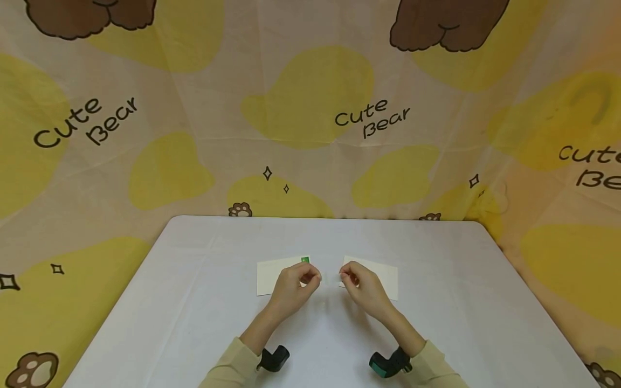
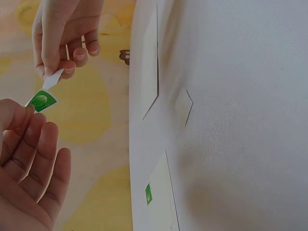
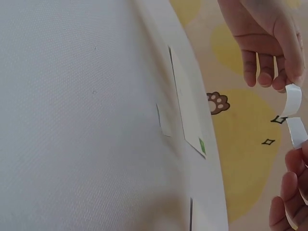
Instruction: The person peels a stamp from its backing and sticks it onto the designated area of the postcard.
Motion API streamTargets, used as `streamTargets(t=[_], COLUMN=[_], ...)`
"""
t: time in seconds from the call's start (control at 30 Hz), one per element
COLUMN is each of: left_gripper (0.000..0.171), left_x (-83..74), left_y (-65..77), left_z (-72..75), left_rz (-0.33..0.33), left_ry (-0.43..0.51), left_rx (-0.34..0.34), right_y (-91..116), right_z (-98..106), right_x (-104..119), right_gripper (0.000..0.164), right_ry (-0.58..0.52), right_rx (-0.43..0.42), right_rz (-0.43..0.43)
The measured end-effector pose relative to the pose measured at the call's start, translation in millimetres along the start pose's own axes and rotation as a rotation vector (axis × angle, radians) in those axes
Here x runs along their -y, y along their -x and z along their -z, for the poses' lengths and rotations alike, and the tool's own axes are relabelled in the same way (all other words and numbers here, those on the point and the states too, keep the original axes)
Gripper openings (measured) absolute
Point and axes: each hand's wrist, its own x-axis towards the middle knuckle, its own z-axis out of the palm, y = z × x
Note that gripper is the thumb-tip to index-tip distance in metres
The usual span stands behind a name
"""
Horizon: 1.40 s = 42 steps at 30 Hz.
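Over the middle of the table, my left hand [image 1: 293,286] pinches a small green stamp [image 2: 42,101] by its edge, between thumb and forefinger. Facing it, my right hand [image 1: 365,288] pinches a small white slip of paper [image 2: 53,79]. Stamp and slip are close together in both wrist views; in the right wrist view the stamp's white back shows. Beyond the left hand lies a cream envelope [image 1: 268,279] with another green stamp [image 1: 305,260] on its upper right corner. A second cream envelope [image 1: 389,281] lies partly hidden behind the right hand.
On the white table [image 1: 204,323], a small white piece of paper [image 2: 184,108] lies near the envelopes. Black wrist cameras [image 1: 275,359] sit on both wrists. Behind the table hangs a printed cloth [image 1: 301,97] with bears and lettering.
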Motion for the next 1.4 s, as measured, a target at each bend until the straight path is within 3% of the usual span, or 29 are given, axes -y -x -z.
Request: streamTargets(t=[0.2,0.37,0.77,1.4], left_gripper=[0.014,0.014,0.015,0.015], left_x=[0.0,-0.2,2.4,0.3], left_y=[0.1,0.4,0.6,-0.7], left_z=[1.4,2.3,2.0,2.6], left_rz=[-0.004,0.007,0.026,0.022], left_ry=[-0.001,0.005,0.023,0.036], left_rx=[-0.006,-0.009,-0.023,-0.034], right_y=[2,6,19,28], right_z=[1,4,7,12], right_x=[-2,-5,-18,-23], right_gripper=[0.01,0.008,0.009,0.011], right_ry=[0.028,0.063,0.149,0.256], right_rx=[0.02,0.089,0.256,0.368], right_rz=[-0.054,-0.101,-0.114,-0.106])
